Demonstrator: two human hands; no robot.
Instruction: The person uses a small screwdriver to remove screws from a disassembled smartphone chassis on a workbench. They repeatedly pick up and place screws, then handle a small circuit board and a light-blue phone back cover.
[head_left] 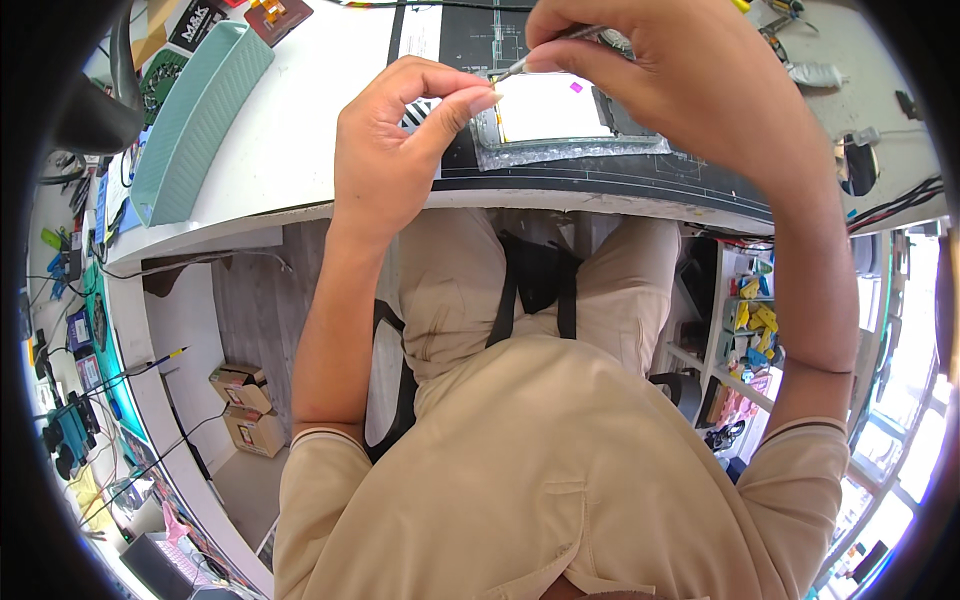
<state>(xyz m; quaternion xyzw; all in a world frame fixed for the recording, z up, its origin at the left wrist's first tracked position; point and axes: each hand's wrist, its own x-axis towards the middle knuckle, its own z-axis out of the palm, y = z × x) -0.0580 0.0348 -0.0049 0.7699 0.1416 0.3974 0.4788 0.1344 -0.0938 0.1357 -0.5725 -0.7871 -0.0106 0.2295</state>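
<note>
Hands, two. Right hand [675,75], upper centre-right of frame: partly cut off by the top edge; thumb and forefinger pinch one slim grey tool [517,67], its kind hard to make out, its rear part partly covered by the fingers. Left hand [395,145], upper centre: thumb and forefinger brought together near the tool's tip; cannot tell whether anything is pinched between them.

Flat device, one, white-faced [545,108], upper centre: left edge partly behind the left fingers, upper right portion behind the right hand; bears one small purple sticker [576,88]. Beneath it, clear bubble wrap [510,156], extent partly hidden, on one black mat [460,165].

Counter [300,110], white, one, across the upper frame. Pale green basket [195,130], one, upper left; contents not visible. Cardboard boxes [252,430], two, lower left, below counter level.
</note>
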